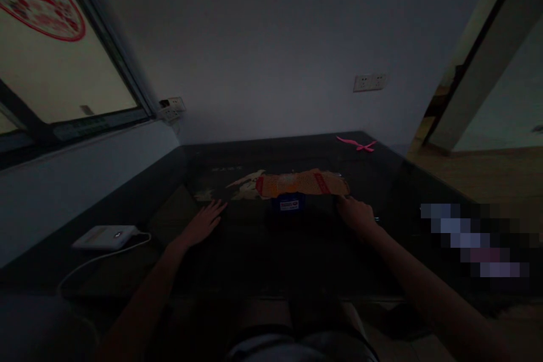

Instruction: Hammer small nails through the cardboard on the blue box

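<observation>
On the dark table (250, 254), my left hand (206, 220) lies palm down with its fingers spread, left of a crumpled orange and red printed wrapper (297, 183). My right hand (357, 214) is closed at the wrapper's right end, its fingertips by the lower edge. A small bright glint shows beside that hand; what the fingers hold is too dark to make out. Under the wrapper's front edge sits a dark blue box (289, 203) with a white label. Pale torn-looking scraps (250, 184) lie at the wrapper's left end.
A white power bank (106, 237) with a white cable lies at the table's left side. Pink ribbon-like strips (360, 145) rest near the back right corner. A wall with sockets (369, 82) bounds the back, and a window (63, 51) stands at left. A blurred patch covers the right side.
</observation>
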`<act>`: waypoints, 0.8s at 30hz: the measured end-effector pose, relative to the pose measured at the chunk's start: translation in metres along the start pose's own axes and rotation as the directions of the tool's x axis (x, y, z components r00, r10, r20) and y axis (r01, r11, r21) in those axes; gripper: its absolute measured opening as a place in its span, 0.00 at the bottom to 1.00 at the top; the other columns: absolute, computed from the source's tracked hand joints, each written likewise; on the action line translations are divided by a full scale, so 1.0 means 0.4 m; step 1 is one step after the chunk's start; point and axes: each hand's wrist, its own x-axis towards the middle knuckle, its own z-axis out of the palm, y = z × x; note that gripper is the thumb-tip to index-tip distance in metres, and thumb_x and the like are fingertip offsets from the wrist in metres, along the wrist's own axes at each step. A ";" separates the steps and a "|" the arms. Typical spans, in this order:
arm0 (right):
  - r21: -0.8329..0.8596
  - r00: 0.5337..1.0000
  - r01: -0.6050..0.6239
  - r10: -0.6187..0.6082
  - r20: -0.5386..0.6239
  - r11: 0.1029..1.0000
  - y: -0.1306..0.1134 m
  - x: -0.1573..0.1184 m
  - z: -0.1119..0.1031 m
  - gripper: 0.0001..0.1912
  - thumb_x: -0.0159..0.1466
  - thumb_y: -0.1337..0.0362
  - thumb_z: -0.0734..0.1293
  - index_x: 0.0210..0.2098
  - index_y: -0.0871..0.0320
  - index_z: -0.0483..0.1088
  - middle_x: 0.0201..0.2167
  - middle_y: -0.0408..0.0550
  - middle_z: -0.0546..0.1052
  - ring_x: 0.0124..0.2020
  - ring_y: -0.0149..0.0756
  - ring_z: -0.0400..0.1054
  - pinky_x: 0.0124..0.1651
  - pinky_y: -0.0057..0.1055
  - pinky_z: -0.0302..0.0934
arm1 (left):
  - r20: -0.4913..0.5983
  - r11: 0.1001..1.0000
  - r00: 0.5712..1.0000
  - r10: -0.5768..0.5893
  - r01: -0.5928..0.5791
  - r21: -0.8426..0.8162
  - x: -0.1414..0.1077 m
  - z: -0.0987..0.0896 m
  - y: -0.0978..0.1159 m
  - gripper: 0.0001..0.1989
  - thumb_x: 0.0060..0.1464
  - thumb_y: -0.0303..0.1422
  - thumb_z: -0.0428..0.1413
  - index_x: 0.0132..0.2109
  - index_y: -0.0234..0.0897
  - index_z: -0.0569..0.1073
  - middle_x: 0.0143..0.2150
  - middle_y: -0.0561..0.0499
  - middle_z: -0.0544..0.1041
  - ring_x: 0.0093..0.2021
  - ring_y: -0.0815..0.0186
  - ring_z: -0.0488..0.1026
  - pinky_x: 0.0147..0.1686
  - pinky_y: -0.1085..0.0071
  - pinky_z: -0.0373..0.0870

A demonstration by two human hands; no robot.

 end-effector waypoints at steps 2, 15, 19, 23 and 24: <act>-0.002 1.000 0.001 -0.001 0.002 1.000 0.000 0.000 0.000 0.18 0.66 0.62 0.52 0.52 0.55 0.62 0.43 0.58 0.74 0.39 0.47 0.73 0.34 0.37 0.62 | 0.014 0.995 0.995 0.094 -0.094 -0.017 0.004 -0.002 0.036 0.27 0.61 0.40 0.34 0.65 0.40 0.48 0.68 0.47 0.46 0.67 0.61 0.42 0.63 0.55 0.45; -0.007 1.000 0.003 -0.004 -0.017 1.000 0.001 0.001 0.004 0.18 0.67 0.61 0.51 0.51 0.56 0.63 0.43 0.57 0.74 0.39 0.46 0.73 0.34 0.36 0.62 | 0.015 0.820 0.833 0.553 -0.540 -0.190 0.003 -0.031 0.380 0.31 0.60 0.34 0.41 0.67 0.42 0.39 0.69 0.50 0.40 0.67 0.65 0.40 0.65 0.61 0.42; -0.009 1.000 0.001 -0.001 -0.008 1.000 -0.001 -0.001 0.001 0.18 0.67 0.60 0.50 0.51 0.56 0.63 0.43 0.57 0.74 0.39 0.46 0.73 0.35 0.36 0.62 | 0.029 0.780 0.794 0.607 -0.590 -0.209 0.024 -0.045 0.439 0.30 0.59 0.34 0.42 0.66 0.41 0.42 0.69 0.50 0.41 0.67 0.65 0.40 0.65 0.62 0.42; -0.012 1.000 -0.007 0.007 0.001 1.000 -0.003 -0.002 -0.001 0.19 0.67 0.61 0.50 0.52 0.56 0.63 0.43 0.58 0.74 0.39 0.46 0.73 0.35 0.36 0.62 | 0.031 0.751 0.765 0.643 -0.621 -0.223 0.058 -0.053 0.486 0.30 0.58 0.33 0.43 0.66 0.38 0.44 0.68 0.48 0.43 0.67 0.65 0.40 0.65 0.63 0.42; -0.012 1.000 -0.006 0.006 0.000 1.000 -0.004 -0.002 0.000 0.19 0.67 0.61 0.50 0.53 0.56 0.62 0.44 0.58 0.74 0.40 0.45 0.72 0.35 0.36 0.62 | 0.028 0.740 0.755 0.655 -0.634 -0.225 0.063 -0.053 0.495 0.30 0.58 0.32 0.43 0.66 0.38 0.45 0.68 0.48 0.43 0.67 0.64 0.40 0.65 0.63 0.42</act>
